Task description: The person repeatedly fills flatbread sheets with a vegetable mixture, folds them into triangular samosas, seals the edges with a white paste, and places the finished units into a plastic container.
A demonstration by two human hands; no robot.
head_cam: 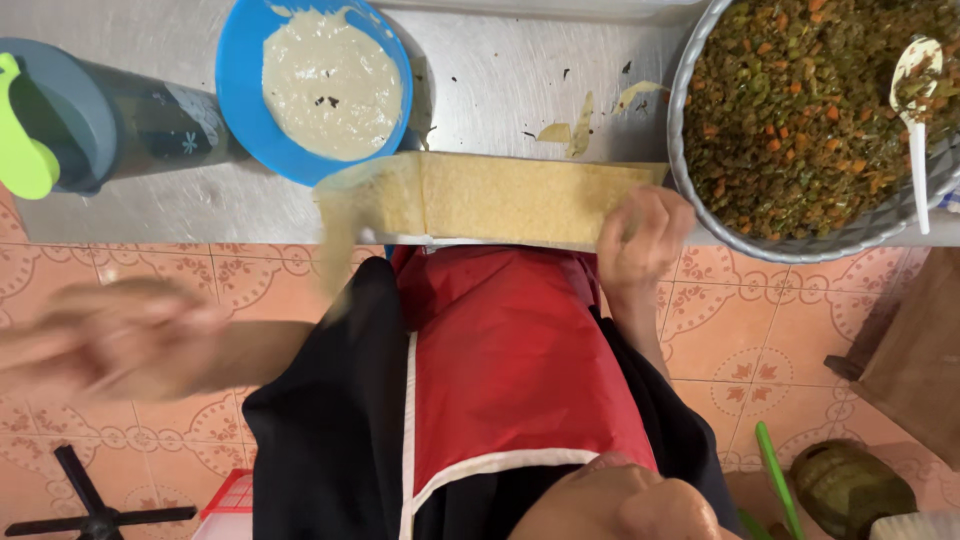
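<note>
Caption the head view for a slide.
Right hand presses a pastry sheet on a steel counter, between a batter plate and filling bowl; left hand blurred.

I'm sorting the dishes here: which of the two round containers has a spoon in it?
The grey metal bowl of chopped filling holds the white spoon; the blue plate of batter has none.

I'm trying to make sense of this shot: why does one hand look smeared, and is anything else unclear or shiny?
In the head view, the left hand is heavily motion-blurred, fingers indistinct; the right hand is sharp, resting on the pale yellow wrapper sheet, whose left end is also smeared; the metal table shows soft glare; the wide lens curves the filling bowl.
</note>
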